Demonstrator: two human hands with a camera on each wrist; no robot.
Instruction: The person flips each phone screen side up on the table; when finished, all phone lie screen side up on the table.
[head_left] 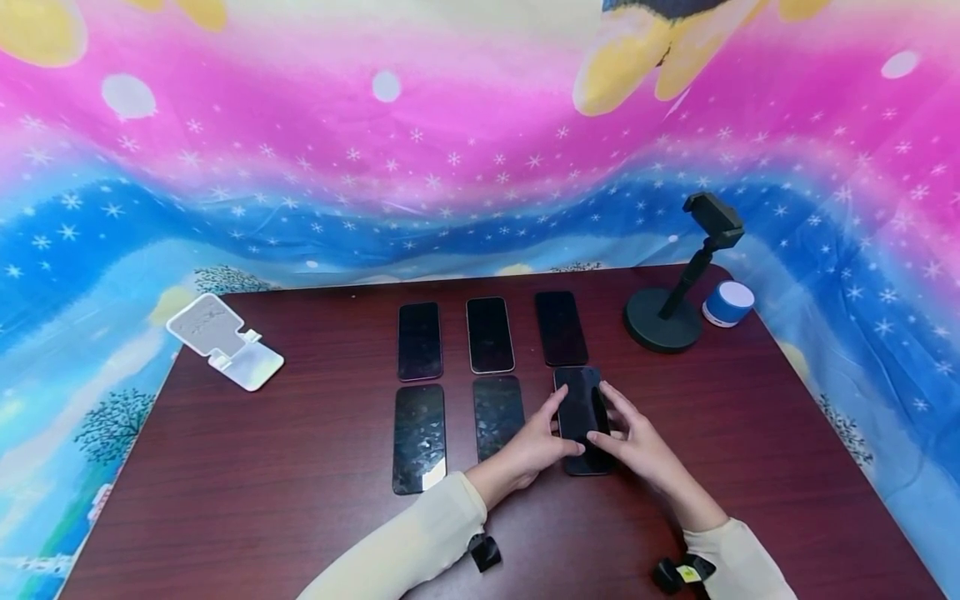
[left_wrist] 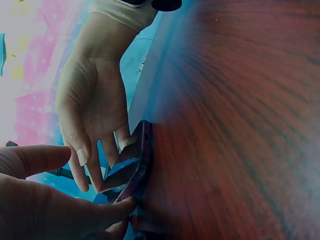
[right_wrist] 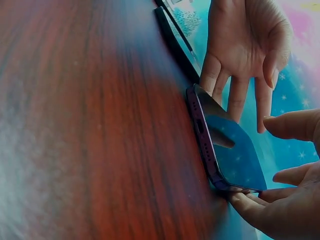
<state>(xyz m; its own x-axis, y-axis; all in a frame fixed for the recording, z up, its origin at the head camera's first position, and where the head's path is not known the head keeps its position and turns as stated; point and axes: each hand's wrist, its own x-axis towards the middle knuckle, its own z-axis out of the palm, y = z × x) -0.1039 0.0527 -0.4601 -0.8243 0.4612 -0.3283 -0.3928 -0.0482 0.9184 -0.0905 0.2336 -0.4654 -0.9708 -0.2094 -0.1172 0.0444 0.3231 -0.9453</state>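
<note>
A dark smartphone lies screen up at the front right of a group of phones. My left hand is at its left edge and my right hand at its right edge. In the left wrist view, fingertips of the left hand meet the phone's side while the thumb stays raised above the screen. The right wrist view has the right hand's fingers at the near corner, its thumb also lifted. The fingers of both hands are mostly straight.
Behind it lies another phone, with more phones to the left, including one partly covered by my left arm. A black phone stand and a blue-and-white cylinder stand at back right. A white folding stand is at left.
</note>
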